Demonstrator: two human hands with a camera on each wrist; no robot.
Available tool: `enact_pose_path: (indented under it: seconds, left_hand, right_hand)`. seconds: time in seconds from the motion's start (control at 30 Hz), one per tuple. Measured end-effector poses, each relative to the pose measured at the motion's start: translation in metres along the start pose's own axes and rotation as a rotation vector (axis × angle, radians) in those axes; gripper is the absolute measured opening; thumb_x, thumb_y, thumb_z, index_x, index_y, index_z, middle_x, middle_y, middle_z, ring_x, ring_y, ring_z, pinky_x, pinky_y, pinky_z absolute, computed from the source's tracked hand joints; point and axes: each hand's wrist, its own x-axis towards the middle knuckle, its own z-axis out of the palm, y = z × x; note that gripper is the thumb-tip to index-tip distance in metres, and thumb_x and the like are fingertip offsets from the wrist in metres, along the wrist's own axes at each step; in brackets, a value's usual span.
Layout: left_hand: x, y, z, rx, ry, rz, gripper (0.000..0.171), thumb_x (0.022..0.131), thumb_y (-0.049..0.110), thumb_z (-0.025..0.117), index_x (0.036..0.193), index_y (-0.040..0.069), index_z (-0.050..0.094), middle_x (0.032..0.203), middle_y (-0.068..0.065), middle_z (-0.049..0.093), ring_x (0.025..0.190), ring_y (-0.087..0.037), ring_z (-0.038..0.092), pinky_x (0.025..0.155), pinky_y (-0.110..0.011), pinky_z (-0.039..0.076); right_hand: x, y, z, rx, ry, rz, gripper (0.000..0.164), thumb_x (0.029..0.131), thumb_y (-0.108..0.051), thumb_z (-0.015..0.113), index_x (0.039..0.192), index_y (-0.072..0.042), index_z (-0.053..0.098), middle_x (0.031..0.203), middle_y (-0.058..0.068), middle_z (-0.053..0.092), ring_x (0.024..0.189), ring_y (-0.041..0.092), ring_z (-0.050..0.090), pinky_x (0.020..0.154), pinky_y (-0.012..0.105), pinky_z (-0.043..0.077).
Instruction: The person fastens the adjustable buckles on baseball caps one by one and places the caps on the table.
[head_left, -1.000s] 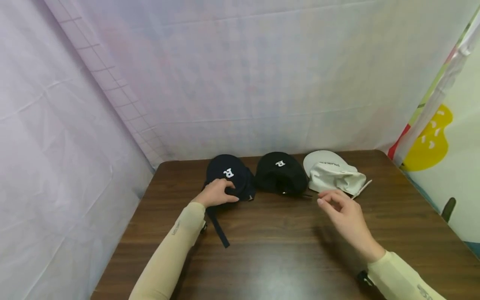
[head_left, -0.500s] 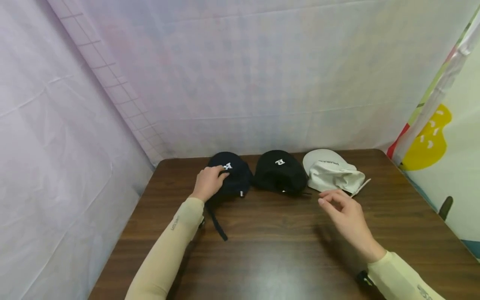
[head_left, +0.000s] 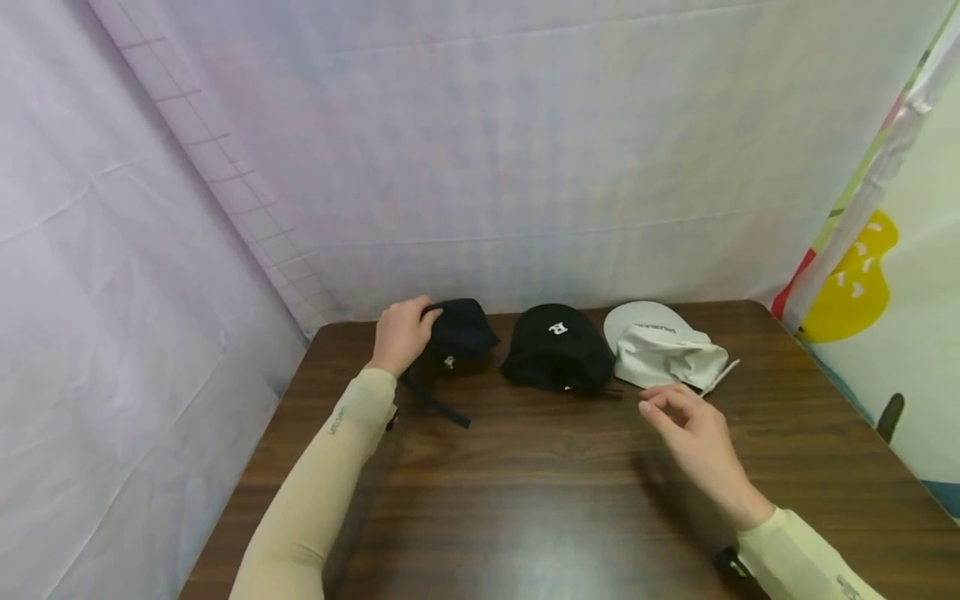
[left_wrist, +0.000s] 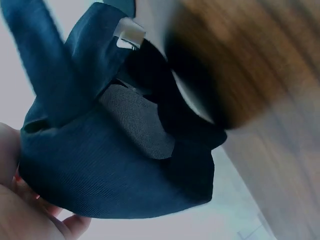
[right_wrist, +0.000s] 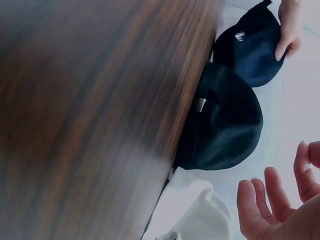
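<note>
My left hand (head_left: pixel 403 335) grips a dark navy cap (head_left: pixel 463 327) by its fabric at the table's far left. The cap is tipped, its white letter out of sight, and its strap hangs toward me. In the left wrist view the cap (left_wrist: pixel 115 160) shows its inside and a metal buckle (left_wrist: pixel 131 34), with fingers (left_wrist: pixel 75 225) at its lower edge. A black cap (head_left: pixel 558 350) with a white letter sits right of it, then a white cap (head_left: pixel 663 350). My right hand (head_left: pixel 693 437) hovers in front of the white cap, fingers loosely bent, holding nothing.
The caps are in a row near the back edge of a dark wooden table (head_left: pixel 525 483). A pale cloth (head_left: pixel 480 167) hangs right behind it, and another cloth (head_left: pixel 135 333) hangs along the left. A printed sheet (head_left: pixel 915 375) hangs at the right.
My left hand has moved away from me and slightly left, tilting the navy cap so its letter no longer shows. Its strap has swung up with it. My right hand stays in place.
</note>
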Motion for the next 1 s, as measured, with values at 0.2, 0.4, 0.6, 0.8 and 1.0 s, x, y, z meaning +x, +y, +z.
enact_pose_path:
  seconds: [0.2,0.4,0.6,0.8,1.0]
  left_hand:
    - [0.015,-0.004,-0.013,-0.014,0.03,-0.032,0.02,0.101,0.026,0.064,0.091,0.01,0.07,0.076,-0.005,0.067,0.058,-0.021,0.059,0.058,-0.042,0.048]
    - [0.02,-0.008,-0.028,-0.023,0.043,-0.047,0.018,0.101,0.026,0.063,0.099,0.011,0.072,0.085,-0.008,0.072,0.06,-0.021,0.061,0.06,-0.043,0.05]
    - [0.021,-0.012,-0.041,0.018,0.071,-0.077,0.021,0.102,0.029,0.063,0.101,0.011,0.073,0.089,-0.009,0.073,0.068,-0.028,0.066,0.064,-0.046,0.052]
    - [0.026,-0.005,-0.055,0.032,0.119,-0.063,0.021,0.1,0.028,0.065,0.101,0.009,0.074,0.093,-0.011,0.074,0.079,-0.033,0.069,0.069,-0.051,0.051]
    - [0.035,0.009,-0.068,0.037,0.14,-0.022,0.02,0.1,0.029,0.065,0.099,0.011,0.074,0.09,-0.008,0.074,0.073,-0.03,0.067,0.065,-0.048,0.051]
  right_hand:
    - [-0.001,0.002,0.0,-0.004,0.009,0.006,0.017,0.096,-0.021,0.072,0.079,-0.021,0.069,0.106,-0.004,0.07,0.098,0.005,0.061,0.077,0.016,0.044]
    - [-0.001,0.003,0.004,-0.002,0.017,-0.006,0.017,0.095,-0.019,0.073,0.079,-0.022,0.07,0.105,-0.001,0.07,0.098,0.004,0.061,0.076,0.015,0.044]
    - [0.0,0.003,0.007,0.007,0.003,-0.011,0.015,0.095,-0.016,0.073,0.08,-0.019,0.071,0.105,0.003,0.07,0.097,0.004,0.061,0.075,0.013,0.044]
    - [0.0,0.004,0.005,-0.006,-0.007,-0.001,0.014,0.095,-0.019,0.073,0.081,-0.018,0.071,0.105,-0.002,0.07,0.098,0.003,0.06,0.076,0.011,0.045]
    - [-0.003,0.004,0.006,0.004,-0.009,0.004,0.014,0.095,-0.018,0.072,0.081,-0.021,0.071,0.106,-0.001,0.07,0.099,0.002,0.06,0.076,0.012,0.045]
